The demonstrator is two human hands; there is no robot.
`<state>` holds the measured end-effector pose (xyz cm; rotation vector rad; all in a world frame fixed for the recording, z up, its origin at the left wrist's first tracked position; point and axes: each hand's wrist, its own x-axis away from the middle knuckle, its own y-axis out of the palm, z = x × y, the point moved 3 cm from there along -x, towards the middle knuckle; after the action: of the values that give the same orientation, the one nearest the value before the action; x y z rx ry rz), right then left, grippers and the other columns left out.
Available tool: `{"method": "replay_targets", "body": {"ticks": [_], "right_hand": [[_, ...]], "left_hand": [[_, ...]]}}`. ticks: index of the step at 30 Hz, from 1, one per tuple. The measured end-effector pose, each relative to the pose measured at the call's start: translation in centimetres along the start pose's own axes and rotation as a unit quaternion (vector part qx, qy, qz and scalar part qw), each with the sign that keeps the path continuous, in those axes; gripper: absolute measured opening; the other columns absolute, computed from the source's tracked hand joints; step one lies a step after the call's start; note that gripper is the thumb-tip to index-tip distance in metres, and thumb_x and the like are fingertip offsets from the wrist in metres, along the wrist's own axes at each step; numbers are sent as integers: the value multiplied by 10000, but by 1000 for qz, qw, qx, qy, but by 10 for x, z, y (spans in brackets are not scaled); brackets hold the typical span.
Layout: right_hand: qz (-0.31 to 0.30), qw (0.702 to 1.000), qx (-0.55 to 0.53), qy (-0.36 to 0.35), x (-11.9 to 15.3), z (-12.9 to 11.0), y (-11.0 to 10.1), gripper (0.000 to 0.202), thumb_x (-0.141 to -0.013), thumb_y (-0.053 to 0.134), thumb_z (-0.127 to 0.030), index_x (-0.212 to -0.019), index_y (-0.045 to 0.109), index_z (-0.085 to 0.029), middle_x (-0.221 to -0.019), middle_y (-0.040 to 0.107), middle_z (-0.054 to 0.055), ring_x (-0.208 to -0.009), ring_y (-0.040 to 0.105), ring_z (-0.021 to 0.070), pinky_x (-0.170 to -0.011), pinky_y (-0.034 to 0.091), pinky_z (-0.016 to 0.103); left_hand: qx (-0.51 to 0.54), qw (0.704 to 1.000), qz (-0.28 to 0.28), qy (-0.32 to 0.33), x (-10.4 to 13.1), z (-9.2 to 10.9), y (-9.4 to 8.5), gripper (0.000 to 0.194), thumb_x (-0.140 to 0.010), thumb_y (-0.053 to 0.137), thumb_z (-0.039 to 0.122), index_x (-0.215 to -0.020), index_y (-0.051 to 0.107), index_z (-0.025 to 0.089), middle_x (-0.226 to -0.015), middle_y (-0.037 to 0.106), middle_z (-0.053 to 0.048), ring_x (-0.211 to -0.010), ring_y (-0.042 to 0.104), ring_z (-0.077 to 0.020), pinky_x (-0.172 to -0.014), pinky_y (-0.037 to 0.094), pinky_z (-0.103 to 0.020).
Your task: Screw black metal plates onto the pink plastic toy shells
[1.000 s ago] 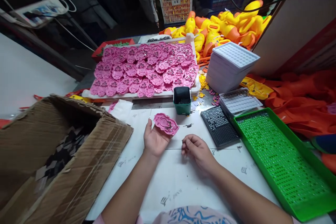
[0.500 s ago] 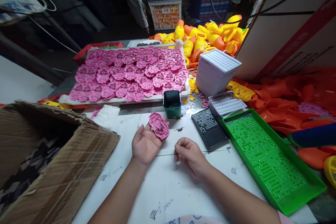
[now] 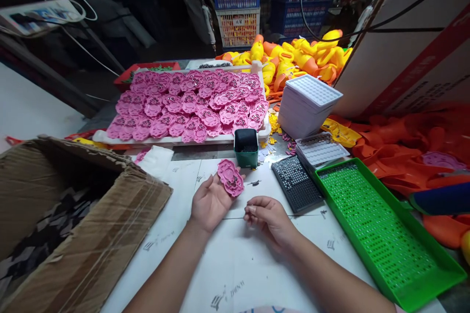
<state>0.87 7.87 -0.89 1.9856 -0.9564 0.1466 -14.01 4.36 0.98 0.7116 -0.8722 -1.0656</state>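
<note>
A pink moulded piece (image 3: pixel 230 177) with small dark details rests on the fingers of my left hand (image 3: pixel 212 204), which is palm up. To its right, my right hand (image 3: pixel 268 217) is closed, thumb and fingertips pinched together; whatever they hold is too small to name. Just beyond the pink piece stands a dark green cup (image 3: pixel 246 149) with dark bits inside. Small dark pieces (image 3: pixel 253 183) lie on the white sheet (image 3: pixel 235 264). Many similar pink pieces (image 3: pixel 183 102) fill a white tray (image 3: pixel 172 143) at the back.
Cardboard box (image 3: pixel 88 249) at left; black perforated tray (image 3: pixel 297 184), green tray (image 3: pixel 382 230), stacked white trays (image 3: pixel 307 105) and orange parts (image 3: pixel 389 142) at right. Yellow toys (image 3: pixel 293 56) and crates (image 3: pixel 238 27) stand behind. A cable hangs at upper right.
The whole view has shifted slightly, so things appear a little further right and lower. Both hands keep nearly the same pose, and the pink piece remains on my left hand.
</note>
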Motion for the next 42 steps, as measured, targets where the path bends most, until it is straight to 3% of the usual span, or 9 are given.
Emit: {"method": "replay_targets", "body": {"ticks": [7,11,14,20,24,30,35,38,42], "right_hand": [[-23,999,-27,-11,-4,-1,-3,326,-602,853,-247,-832,667,-109,-742,691,15,-616,648,93,-528,494,177],[-41,999,-29,-6,-8,1,-8,144,-813,695,-201,-892,629,-100,-790,662,6,-648,627,79,-540,509,181],[-46,998,-35,11,-11,1,-13,145,-900,593,-240,-951,608,-105,-828,632,7,-658,601,73,-548,514,189],[-39,996,-65,39,-11,-5,-20,202,-912,576,-275,-1040,591,-119,-858,618,11,-671,593,80,-578,529,215],[-34,995,-76,46,-9,-7,-20,157,-903,588,-242,-994,603,-115,-795,621,-7,-640,598,76,-572,532,213],[-22,996,-81,40,-6,-7,-15,167,-742,700,-123,-897,640,-106,-729,690,28,-614,660,107,-570,538,203],[-40,993,-107,38,-1,-13,-5,392,-699,660,-145,-1084,588,-153,-1033,723,105,-912,709,205,-757,567,302],[-71,988,-125,53,0,-18,-1,415,-750,623,-319,-1134,551,-179,-1236,648,143,-1094,653,254,-869,542,388],[-84,987,-125,63,-1,-21,-3,479,-815,535,-511,-1142,566,-163,-1369,551,142,-1196,589,266,-924,518,413]], "left_hand": [[-13,1000,-3,-1,-1,-1,1,611,-887,517,338,-1452,358,166,-1293,611,-159,-1236,551,-313,-1098,327,-517],[-20,1000,-4,-1,-1,-1,1,603,-888,518,352,-1446,372,175,-1311,600,-151,-1233,553,-308,-1097,335,-502],[-27,1000,6,1,0,-1,1,586,-894,507,355,-1435,387,164,-1307,602,-151,-1227,559,-305,-1097,341,-482],[-29,999,23,-3,-1,1,1,546,-904,469,349,-1406,418,138,-1305,599,-165,-1244,542,-319,-1084,355,-511],[-28,999,33,-6,-1,2,3,534,-904,466,343,-1402,416,156,-1320,590,-155,-1278,511,-319,-1085,351,-532],[-28,999,36,-9,1,2,6,550,-891,482,343,-1398,419,138,-1327,583,-163,-1272,513,-333,-1087,345,-534],[-27,999,41,-4,1,1,5,559,-872,491,326,-1397,425,146,-1332,584,-152,-1278,508,-332,-1095,336,-528],[-33,998,44,6,0,3,4,557,-867,498,329,-1389,437,141,-1324,591,-152,-1279,507,-328,-1101,329,-527],[-46,997,49,31,-1,11,0,530,-880,490,359,-1359,470,134,-1314,601,-148,-1279,514,-305,-1124,312,-487]]}}
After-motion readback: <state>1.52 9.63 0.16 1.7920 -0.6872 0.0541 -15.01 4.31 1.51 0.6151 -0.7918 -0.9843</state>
